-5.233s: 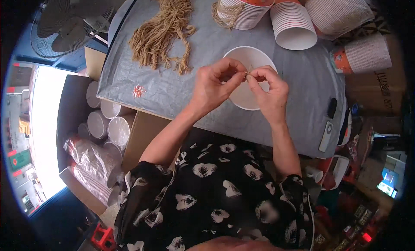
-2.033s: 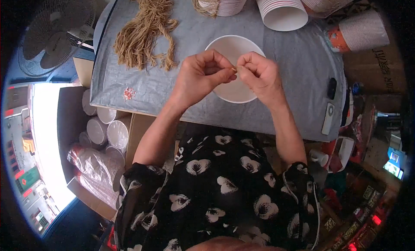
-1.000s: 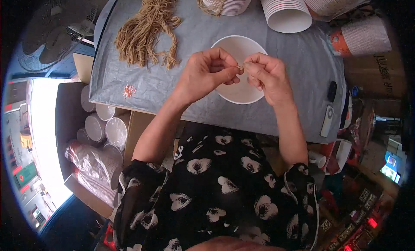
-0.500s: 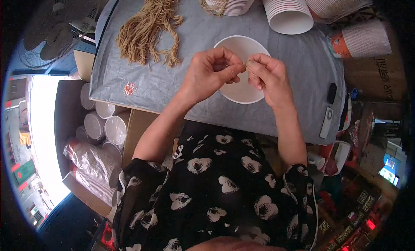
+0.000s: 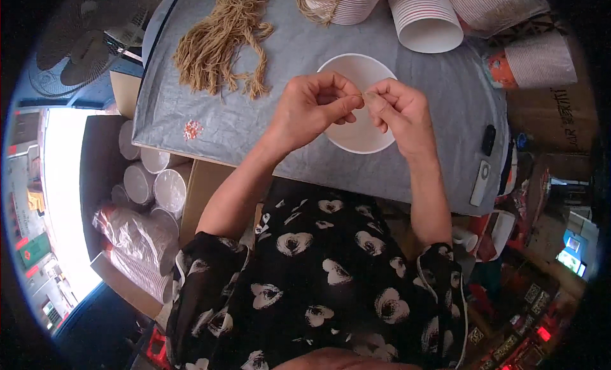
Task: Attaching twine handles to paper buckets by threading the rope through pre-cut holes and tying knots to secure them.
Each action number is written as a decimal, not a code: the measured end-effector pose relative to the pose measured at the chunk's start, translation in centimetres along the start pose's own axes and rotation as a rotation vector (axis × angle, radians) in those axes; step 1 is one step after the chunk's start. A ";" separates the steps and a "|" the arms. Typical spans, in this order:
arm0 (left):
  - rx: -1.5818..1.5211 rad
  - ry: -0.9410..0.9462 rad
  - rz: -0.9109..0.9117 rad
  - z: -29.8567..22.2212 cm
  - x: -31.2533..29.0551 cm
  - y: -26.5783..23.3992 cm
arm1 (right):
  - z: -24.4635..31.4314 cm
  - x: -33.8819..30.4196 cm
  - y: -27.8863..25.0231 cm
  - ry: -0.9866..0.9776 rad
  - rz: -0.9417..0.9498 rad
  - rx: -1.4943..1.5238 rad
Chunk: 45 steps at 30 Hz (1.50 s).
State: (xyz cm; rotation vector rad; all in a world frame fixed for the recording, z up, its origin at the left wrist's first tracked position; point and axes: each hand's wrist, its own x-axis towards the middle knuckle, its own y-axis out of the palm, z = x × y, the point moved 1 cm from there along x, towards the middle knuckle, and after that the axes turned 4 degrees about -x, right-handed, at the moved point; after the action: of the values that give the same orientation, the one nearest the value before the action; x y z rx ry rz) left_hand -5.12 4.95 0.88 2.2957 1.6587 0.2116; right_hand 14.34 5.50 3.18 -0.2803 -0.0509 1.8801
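Observation:
Fingertip to fingertip, my left hand and my right hand meet above a round white paper tub. Both are closed in a pinch. Whatever lies between the fingers is too thin and small to make out. Beneath them the tub stands mouth up, its inside partly covered by the hands. Up and to the left, a bundle of tan twine cords lies spread on the grey table cover. A small heap of red and white bits sits near the table's left edge.
Stacked paper tubs lie along the far side, one stack with twine on it. A light remote and a dark handheld object rest at the right edge. Left of the table, a carton adjoins wrapped tub stacks; a fan stands beyond.
My right hand has shifted very slightly to the right, its fingertips still against the left hand's. Nothing else has visibly moved on the table.

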 end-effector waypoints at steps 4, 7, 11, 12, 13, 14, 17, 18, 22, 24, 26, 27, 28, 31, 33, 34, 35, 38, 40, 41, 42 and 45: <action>-0.023 -0.018 0.032 -0.2 -0.1 0.0 | 0.1 -0.1 0.1 -0.026 -0.001 -0.001; -0.064 -0.076 0.062 -0.2 -0.1 -0.4 | 0.4 -0.1 0.1 -0.033 -0.014 0.011; -0.085 -0.079 0.074 -0.2 -0.2 -0.3 | 0.5 -0.2 -0.1 -0.056 0.002 0.004; -0.083 -0.077 0.077 -0.3 -0.3 -0.3 | 0.5 -0.2 -0.1 -0.056 0.004 0.003; -0.081 -0.075 0.082 -0.4 -0.3 -0.2 | 0.4 -0.2 -0.2 -0.056 -0.001 0.002; -0.081 -0.074 0.082 -0.4 -0.3 -0.2 | 0.3 -0.2 -0.2 -0.055 -0.006 0.002; -0.063 -0.067 0.088 -0.5 -0.4 -0.2 | 0.1 0.0 -0.2 -0.071 -0.017 0.017; -0.073 -0.059 0.091 -0.4 -0.4 -0.2 | 0.1 0.0 -0.1 -0.072 -0.016 0.017; -0.056 -0.055 0.111 -0.7 -0.4 -0.2 | 0.3 0.0 -0.1 -0.080 -0.050 0.029; -0.076 -0.049 0.117 -0.6 -0.4 -0.2 | 0.3 -0.1 0.0 -0.092 -0.065 0.039; -0.093 -0.040 0.128 -0.5 -0.3 -0.2 | 0.4 -0.1 -0.2 -0.118 -0.101 0.010; -0.088 -0.040 0.125 -0.4 -0.3 -0.2 | 0.4 -0.2 -0.2 -0.120 -0.106 0.011; -0.082 -0.040 0.120 -0.3 -0.3 -0.2 | 0.4 -0.1 -0.1 -0.118 -0.115 -0.014; -0.072 -0.056 0.107 -0.4 -0.3 -0.3 | 0.7 0.2 0.1 -0.129 -0.109 -0.048; 0.014 -0.064 0.116 -1.2 0.1 -0.2 | 1.3 0.5 -0.3 -0.141 -0.095 -0.054; 0.097 -0.066 0.120 -1.7 0.2 -0.1 | 2.0 0.6 -0.4 -0.168 -0.066 -0.106; 0.099 -0.055 0.110 -1.9 0.6 0.0 | 2.5 0.6 -0.6 -0.195 -0.036 -0.158; 0.171 -0.014 0.132 -2.1 1.2 -0.4 | 3.3 0.7 -1.4 -0.285 0.032 -0.240; 0.251 0.016 0.137 -2.2 1.0 -0.5 | 3.7 0.3 -2.4 -0.276 0.096 -0.315; 0.324 0.051 0.136 -2.3 0.9 -0.6 | 3.7 0.0 -2.7 -0.265 0.166 -0.398; 0.330 0.053 0.139 -2.3 0.7 -0.7 | 3.6 -0.1 -2.9 -0.270 0.162 -0.395; 0.547 0.103 0.145 -2.4 0.4 -0.9 | 3.1 -0.8 -3.9 -0.364 0.019 -0.480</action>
State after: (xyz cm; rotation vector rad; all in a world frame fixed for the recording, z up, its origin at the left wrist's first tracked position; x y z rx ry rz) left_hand -6.54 5.93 2.81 2.8481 1.7682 -0.1145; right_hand 17.58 6.31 7.06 -0.2595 -0.7542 1.8983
